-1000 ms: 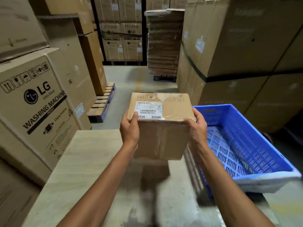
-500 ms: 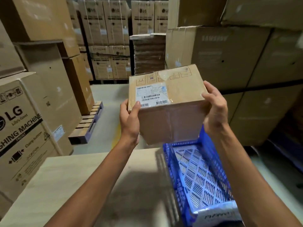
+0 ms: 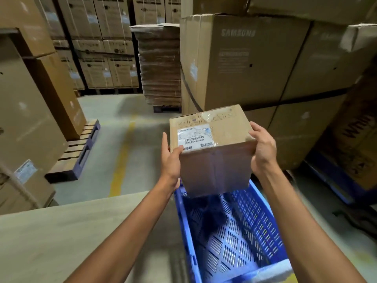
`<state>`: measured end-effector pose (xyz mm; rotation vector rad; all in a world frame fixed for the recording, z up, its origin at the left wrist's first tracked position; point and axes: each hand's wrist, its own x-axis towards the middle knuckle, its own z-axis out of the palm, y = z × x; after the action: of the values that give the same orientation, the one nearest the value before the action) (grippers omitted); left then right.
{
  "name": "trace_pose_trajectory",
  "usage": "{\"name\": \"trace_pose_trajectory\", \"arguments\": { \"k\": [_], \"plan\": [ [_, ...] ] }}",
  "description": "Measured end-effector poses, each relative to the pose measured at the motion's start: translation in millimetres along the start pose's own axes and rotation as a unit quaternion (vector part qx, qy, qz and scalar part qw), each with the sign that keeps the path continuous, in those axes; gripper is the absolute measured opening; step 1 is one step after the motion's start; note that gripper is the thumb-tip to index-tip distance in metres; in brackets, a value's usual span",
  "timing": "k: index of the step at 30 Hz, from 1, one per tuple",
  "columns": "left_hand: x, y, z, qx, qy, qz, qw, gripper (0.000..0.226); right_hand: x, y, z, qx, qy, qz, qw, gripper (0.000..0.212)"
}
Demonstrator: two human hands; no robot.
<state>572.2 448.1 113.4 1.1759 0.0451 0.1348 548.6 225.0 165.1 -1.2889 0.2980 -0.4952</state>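
Observation:
A small brown cardboard box point(image 3: 216, 160) with a white barcode label on top hangs in the air over the far end of a blue perforated plastic crate point(image 3: 234, 237). My left hand point(image 3: 170, 158) grips its left side, thumb on the label's edge. My right hand point(image 3: 262, 149) grips its right side, fingers curled over the top edge. The box's bottom sits just above the crate's far rim, and the crate's floor holds nothing that I can see.
A pale wooden tabletop point(image 3: 71, 231) lies left of the crate. Large stacked cartons point(image 3: 244, 62) rise right behind the crate. More cartons and a wooden pallet point(image 3: 75, 152) stand on the left. A yellow floor line point(image 3: 122, 156) runs down the aisle.
Both hands have carried the box from above the tabletop to the right and lowered it over the blue crate. The view has swung right with them.

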Motion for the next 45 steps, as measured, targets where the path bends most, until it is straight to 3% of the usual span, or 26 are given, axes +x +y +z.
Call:
{"name": "trace_pose_trajectory", "arguments": {
  "k": [2,5,9,13,18,21,23,25,28,32,33,35,37,45],
  "plan": [
    [3,-20,4,0.009,0.013,-0.015,1.0,0.075,13,14,-5,-0.022,-0.017,0.031,0.999,0.045],
    [9,-44,10,0.024,0.039,-0.022,0.999,0.072,34,36,-8,-0.088,-0.043,0.083,0.992,0.016],
    [20,-67,12,0.059,0.059,-0.025,0.996,0.054,64,55,-15,-0.129,-0.062,0.196,0.97,0.025],
    [28,-87,11,0.091,0.083,-0.027,0.992,0.051,87,72,-24,-0.152,-0.09,0.293,0.94,0.023],
    [34,-99,13,0.105,0.093,-0.037,0.989,0.04,100,94,-23,-0.174,-0.142,0.286,0.931,0.024],
    [45,-101,4,0.178,0.075,-0.045,0.98,0.043,103,109,-19,-0.266,-0.178,0.193,0.928,0.023],
    [50,-97,0,0.347,0.055,0.01,0.936,0.052,103,118,-17,-0.416,-0.176,0.095,0.887,0.036],
    [49,-93,3,0.531,0.025,0.094,0.842,0.057,95,123,-15,-0.531,-0.17,-0.024,0.83,0.052],
    [40,-95,18,0.654,-0.028,0.143,0.742,0.054,77,125,-11,-0.573,-0.222,-0.184,0.767,0.065],
    [30,-109,19,0.791,-0.087,0.098,0.598,0.068,68,135,-17,-0.682,-0.32,-0.221,0.619,0.079],
    [30,-108,19,0.807,-0.094,0.088,0.576,0.074,68,134,-18,-0.692,-0.329,-0.224,0.602,0.081],
    [30,-102,22,0.818,-0.114,0.071,0.559,0.079,69,127,-17,-0.688,-0.342,-0.218,0.602,0.083],
    [29,-95,25,0.813,-0.125,0.072,0.564,0.08,66,118,-19,-0.671,-0.346,-0.207,0.622,0.083],
    [-8,-79,43,0.686,-0.134,0.236,0.675,0.073,18,83,-55,-0.573,-0.305,-0.187,0.737,0.08]
  ]
}}
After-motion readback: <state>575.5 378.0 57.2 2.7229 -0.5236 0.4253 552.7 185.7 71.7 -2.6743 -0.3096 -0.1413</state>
